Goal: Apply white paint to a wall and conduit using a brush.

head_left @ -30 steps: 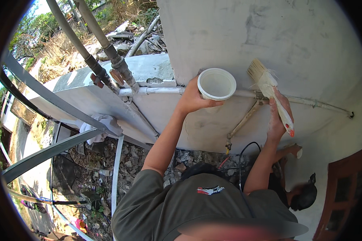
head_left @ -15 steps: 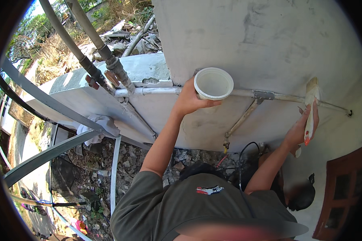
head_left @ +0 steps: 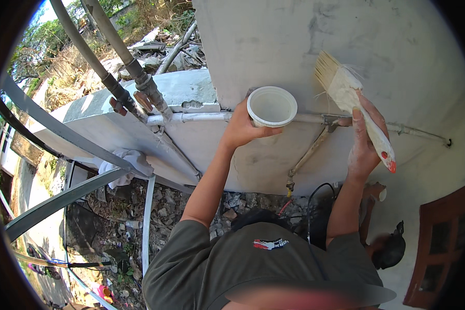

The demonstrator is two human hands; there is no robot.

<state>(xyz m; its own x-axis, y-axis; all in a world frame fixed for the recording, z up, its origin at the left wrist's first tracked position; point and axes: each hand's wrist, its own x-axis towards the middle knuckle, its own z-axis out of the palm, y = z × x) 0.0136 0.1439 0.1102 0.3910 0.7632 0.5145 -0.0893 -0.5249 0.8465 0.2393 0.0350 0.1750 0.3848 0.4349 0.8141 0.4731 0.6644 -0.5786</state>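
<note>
My left hand (head_left: 244, 127) is closed round the side of a white plastic tub (head_left: 272, 122), held up in front of the wall. The tub's inside looks pale; how much is in it I cannot tell. In my right hand (head_left: 367, 139) is a wide paintbrush (head_left: 349, 90), gripped by its white, paint-smeared handle with a red tip. Its pale bristles point up and left, to the right of the tub and apart from it. Behind both hands rises a whitish wall (head_left: 274, 41) with grey smudges.
A whitish pipe (head_left: 310, 118) runs along the wall, with a tap (head_left: 290, 185) below. Grey metal bars (head_left: 62, 204) cross at the left. Rubble (head_left: 163, 206) covers the ground. Another person (head_left: 388, 250) is low at the right, near a brown wooden window frame (head_left: 439, 248).
My right hand has swung the paintbrush left and toward me, away from the wall's right side, and its bristles now tilt left. My left hand and the tub have barely moved.
</note>
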